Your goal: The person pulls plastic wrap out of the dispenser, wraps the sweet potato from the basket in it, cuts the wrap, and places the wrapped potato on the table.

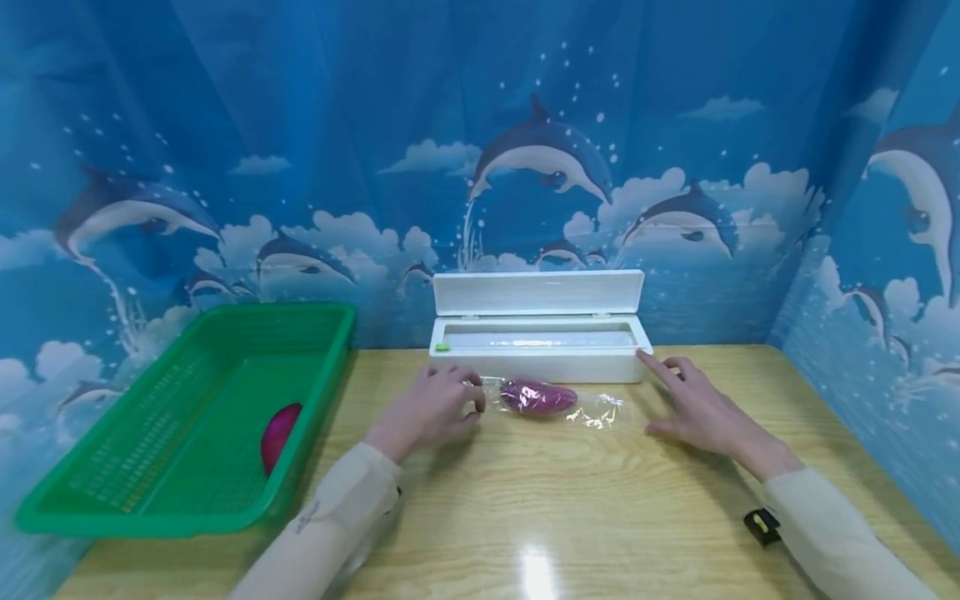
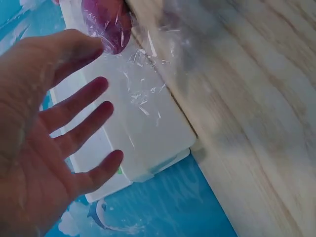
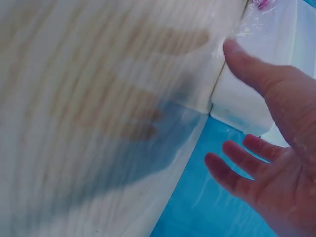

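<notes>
A purple oblong item [image 1: 537,397], wrapped in clear plastic film [image 1: 600,410], lies on the table in front of a white box [image 1: 536,367]. Its exact kind is hard to tell through the film. The box's lid [image 1: 537,294] is raised, and a clear film roll [image 1: 538,339] shows inside. My left hand [image 1: 438,406] is at the film's left end, fingers spread and loosely bent around nothing in the left wrist view. To the right of the wrapped item, my right hand [image 1: 697,408] has its fingers extended, the index fingertip by the box's front right corner; contact is unclear.
On the left stands a green plastic basket [image 1: 225,523] with a purplish-red rounded item [image 1: 280,435] inside, partly hidden by its wall. A small green piece [image 1: 443,347] is at the box's left end. Behind the table hangs a blue dolphin-printed curtain [image 1: 360,150].
</notes>
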Tool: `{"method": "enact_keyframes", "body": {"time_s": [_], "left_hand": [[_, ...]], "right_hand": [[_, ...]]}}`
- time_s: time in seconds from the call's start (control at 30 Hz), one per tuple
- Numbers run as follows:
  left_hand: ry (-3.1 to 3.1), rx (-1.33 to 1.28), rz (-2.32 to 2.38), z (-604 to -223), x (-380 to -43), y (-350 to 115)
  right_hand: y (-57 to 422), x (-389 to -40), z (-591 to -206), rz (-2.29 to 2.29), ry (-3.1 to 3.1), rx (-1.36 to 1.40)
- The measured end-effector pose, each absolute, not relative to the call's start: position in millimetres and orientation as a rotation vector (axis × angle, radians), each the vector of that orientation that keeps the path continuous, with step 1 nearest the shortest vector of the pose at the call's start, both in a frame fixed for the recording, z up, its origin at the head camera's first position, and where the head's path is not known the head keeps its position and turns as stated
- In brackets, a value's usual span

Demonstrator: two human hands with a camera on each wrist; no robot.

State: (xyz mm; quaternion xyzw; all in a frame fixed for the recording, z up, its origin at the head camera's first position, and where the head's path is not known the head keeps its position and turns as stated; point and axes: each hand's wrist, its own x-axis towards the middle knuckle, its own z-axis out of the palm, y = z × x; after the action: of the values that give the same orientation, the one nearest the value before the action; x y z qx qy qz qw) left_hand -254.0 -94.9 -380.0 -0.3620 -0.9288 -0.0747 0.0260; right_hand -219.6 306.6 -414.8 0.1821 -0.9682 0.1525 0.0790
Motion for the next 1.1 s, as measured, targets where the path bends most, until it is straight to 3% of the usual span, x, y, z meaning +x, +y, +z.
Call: {"method": "enact_keyframes", "body": {"time_s": [0.3,0.63,1.1], "left_hand": [[-2.67,-1.086,-0.396,-370.6,-260.4,-64.5],[-2.923,-1.084,-0.316,-396.5,-262.4,-28.0],[-2.894,-1.189,-0.534,-400.6,-258.9,-33.1]], "right_hand": [[282.3,-212.8,-409.4,0.59,-2.794,0.593],[261.1,-229.5,-413.2,0.603,-2.94,0.744],[249.3,-211.2,-393.7,1.089,-2.898,0.408]]}}
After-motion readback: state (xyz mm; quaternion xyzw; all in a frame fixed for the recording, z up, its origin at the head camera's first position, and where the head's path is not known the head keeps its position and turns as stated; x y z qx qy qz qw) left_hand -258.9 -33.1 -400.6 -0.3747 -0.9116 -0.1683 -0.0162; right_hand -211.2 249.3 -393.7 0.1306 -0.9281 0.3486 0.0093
